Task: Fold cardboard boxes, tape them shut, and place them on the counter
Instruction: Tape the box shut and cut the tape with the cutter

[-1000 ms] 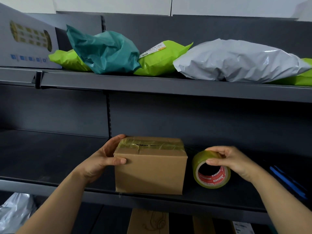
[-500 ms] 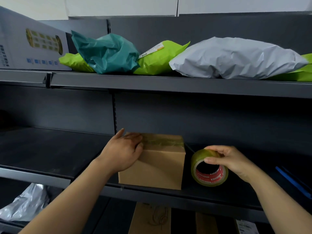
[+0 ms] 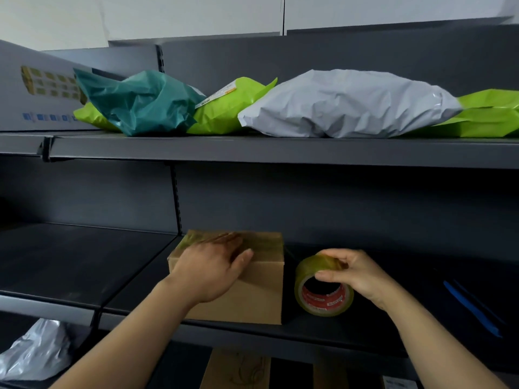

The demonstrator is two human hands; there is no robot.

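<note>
Lowest and nearest, below the dark grey shelf, lay a crumpled silver bag and a brown cardboard piece. On that shelf stood the cardboard box, its top seam covered in clear tape. The left hand lay flat on the box's top, fingers together and pressing down. Just beside the box to the right, apart from it, the tape roll stood on edge. The right hand pinched its top, thumb at the red core, whose white print was too small to read. A blue strip lay farther right. On the upper shelf rested a teal bag, lime-green mailers with an unreadable white label, a grey mailer and a grey printed carton. A pale wall rose behind.
</note>
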